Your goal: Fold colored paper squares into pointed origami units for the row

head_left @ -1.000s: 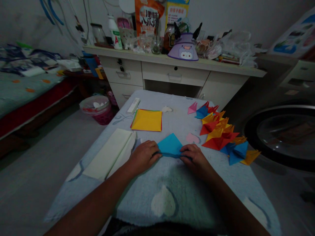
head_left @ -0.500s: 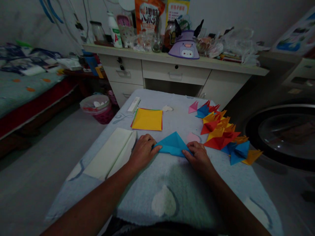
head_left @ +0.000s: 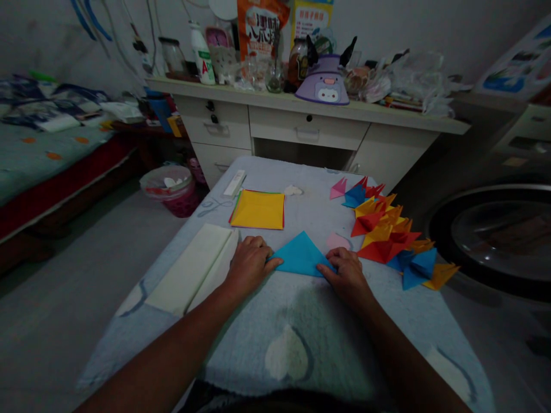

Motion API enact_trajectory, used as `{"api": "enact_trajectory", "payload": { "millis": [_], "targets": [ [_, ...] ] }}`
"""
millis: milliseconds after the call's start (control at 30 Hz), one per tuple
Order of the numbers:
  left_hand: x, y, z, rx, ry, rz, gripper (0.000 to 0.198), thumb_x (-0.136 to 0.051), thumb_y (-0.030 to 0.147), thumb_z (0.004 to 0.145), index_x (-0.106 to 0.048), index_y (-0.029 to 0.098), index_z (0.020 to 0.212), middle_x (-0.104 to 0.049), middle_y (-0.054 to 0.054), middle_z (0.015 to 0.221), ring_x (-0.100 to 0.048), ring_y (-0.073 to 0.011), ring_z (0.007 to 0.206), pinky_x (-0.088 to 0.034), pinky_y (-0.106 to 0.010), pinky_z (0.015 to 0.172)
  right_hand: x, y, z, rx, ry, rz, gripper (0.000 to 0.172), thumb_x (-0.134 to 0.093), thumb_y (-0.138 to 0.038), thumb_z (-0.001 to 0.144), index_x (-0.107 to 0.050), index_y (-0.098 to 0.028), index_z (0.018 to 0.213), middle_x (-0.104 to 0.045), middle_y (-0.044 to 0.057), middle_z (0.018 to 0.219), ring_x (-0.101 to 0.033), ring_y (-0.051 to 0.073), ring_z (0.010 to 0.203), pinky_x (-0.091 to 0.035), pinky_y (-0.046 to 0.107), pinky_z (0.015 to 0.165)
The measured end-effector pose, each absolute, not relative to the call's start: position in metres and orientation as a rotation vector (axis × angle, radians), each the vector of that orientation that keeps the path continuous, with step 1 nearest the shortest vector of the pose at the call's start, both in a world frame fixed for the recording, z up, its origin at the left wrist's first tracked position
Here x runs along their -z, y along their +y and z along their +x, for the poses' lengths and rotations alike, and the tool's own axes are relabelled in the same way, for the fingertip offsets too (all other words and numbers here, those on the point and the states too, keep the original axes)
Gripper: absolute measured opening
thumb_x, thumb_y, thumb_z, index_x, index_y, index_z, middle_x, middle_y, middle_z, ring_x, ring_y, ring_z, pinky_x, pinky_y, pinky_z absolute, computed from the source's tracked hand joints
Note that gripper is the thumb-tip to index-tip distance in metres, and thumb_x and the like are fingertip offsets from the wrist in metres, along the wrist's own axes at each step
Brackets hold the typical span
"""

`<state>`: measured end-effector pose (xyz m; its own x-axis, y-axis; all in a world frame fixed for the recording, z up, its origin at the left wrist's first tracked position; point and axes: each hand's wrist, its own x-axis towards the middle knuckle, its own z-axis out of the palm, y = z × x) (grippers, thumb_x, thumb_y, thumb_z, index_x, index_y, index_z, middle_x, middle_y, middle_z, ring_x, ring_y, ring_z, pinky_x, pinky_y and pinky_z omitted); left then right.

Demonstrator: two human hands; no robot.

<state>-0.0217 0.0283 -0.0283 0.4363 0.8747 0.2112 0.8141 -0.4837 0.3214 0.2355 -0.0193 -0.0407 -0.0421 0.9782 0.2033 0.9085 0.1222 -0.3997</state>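
Note:
A sheet of blue origami paper, folded into a triangle with its peak pointing away from me, lies on the cloth-covered table. My left hand pinches its left corner, thumb on top. At the right corner, my right hand grips the paper between thumb and curled fingers. Beyond my left hand is a stack of coloured square paper, yellow on top. To the right stand several folded paper cranes in red, yellow, orange, blue and pink.
A long pale folded packet lies left of my left forearm. A small white box and a crumpled white scrap sit near the far edge. A cluttered white desk stands behind, with a bin on the floor at left.
The front edge of the blue paper, wavy and loosely folded before, now lies straight and flat. Its peak has shifted slightly left. Both hands stay at the corners.

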Motion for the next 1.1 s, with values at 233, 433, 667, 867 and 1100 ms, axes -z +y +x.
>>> {"api": "enact_trajectory", "payload": {
  "millis": [233,433,667,867,1100],
  "targets": [
    [0.019,0.017,-0.013,-0.500,1.641,2.580,0.024,-0.066,0.039,0.082,-0.065,0.017,0.091,-0.060,-0.009,0.096,-0.050,-0.0281,0.097,-0.040,-0.041,0.082,0.035,-0.021,0.227,-0.218,-1.914,-1.996,0.023,-0.066,-0.040,0.079,-0.062,-0.019,0.072,-0.061,0.007,0.097,-0.050,0.026,0.094,-0.035,0.037,0.076],
    [0.024,0.009,-0.001,-0.639,1.388,2.782,0.019,-0.055,0.022,0.091,-0.062,0.025,0.108,-0.063,-0.005,0.119,-0.048,-0.0271,0.115,-0.034,-0.046,0.096,0.035,-0.021,0.225,-0.238,-1.890,-2.013,0.021,-0.068,-0.039,0.077,-0.061,-0.019,0.074,-0.060,0.006,0.096,-0.050,0.026,0.095,-0.034,0.037,0.076],
    [0.044,0.004,0.006,-0.553,0.935,2.861,0.026,-0.047,0.023,0.096,-0.059,0.023,0.118,-0.059,-0.005,0.131,-0.048,-0.0222,0.126,-0.039,-0.040,0.102,0.034,-0.020,0.224,-0.235,-1.889,-2.023,0.019,-0.070,-0.036,0.074,-0.061,-0.019,0.073,-0.061,0.006,0.094,-0.050,0.027,0.093,-0.034,0.038,0.077],
    [0.033,0.009,0.008,-0.735,1.303,2.515,0.037,-0.057,0.030,0.089,-0.054,0.016,0.124,-0.056,-0.014,0.130,-0.050,-0.0283,0.122,-0.041,-0.046,0.102,0.036,-0.020,0.227,-0.256,-1.899,-1.948,0.017,-0.071,-0.034,0.073,-0.062,-0.020,0.077,-0.062,0.008,0.096,-0.050,0.028,0.093,-0.036,0.041,0.078],
    [0.030,0.018,0.004,-0.709,1.380,2.176,0.066,-0.068,0.029,0.079,-0.039,0.017,0.137,-0.061,-0.014,0.122,-0.056,-0.0292,0.110,-0.044,-0.045,0.094,0.034,-0.021,0.231,-0.397,-1.935,-1.659,0.013,-0.068,-0.024,0.073,-0.056,-0.022,0.076,-0.066,0.006,0.102,-0.052,0.027,0.104,-0.037,0.045,0.090]
  ]
}}
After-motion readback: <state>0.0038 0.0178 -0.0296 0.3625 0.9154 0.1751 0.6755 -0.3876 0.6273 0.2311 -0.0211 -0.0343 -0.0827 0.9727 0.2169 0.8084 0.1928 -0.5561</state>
